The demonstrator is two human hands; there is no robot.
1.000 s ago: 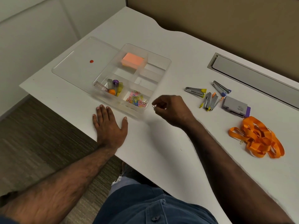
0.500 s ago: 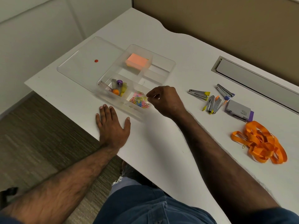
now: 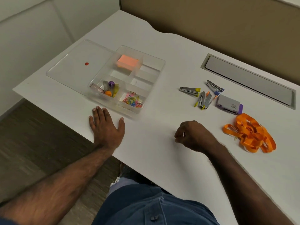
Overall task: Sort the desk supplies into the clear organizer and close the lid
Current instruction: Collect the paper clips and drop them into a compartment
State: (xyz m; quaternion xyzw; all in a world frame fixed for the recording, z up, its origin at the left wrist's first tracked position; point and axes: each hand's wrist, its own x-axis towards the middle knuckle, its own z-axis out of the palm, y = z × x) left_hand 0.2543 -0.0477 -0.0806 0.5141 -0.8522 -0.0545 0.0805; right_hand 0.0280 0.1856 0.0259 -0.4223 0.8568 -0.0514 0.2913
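**Right hand pinching a small clip near the front edge**

From the head view, we see the clear organizer (image 3: 151, 88) sitting toward the left edge of the white tabletop (image 3: 162, 159), its lid (image 3: 73, 69) lying open and flat on the side toward the tabletop's left edge. An orange sticky-note pad (image 3: 128, 63) fills a far compartment, coloured paper clips (image 3: 133, 100) lie in a near one, and a few small capped items (image 3: 110, 89) sit in the compartment beside them.

Our left hand (image 3: 106, 127) lies spread flat on the tabletop at the front edge, just in front of the organizer. Our right hand (image 3: 193, 135) is curled near the front edge, fingers pinching a thin silver clip (image 3: 183, 134).

Toward the right edge lie several small staplers (image 3: 203, 98), a grey and purple box (image 3: 228, 105) and a tangle of orange lanyards (image 3: 250, 133).
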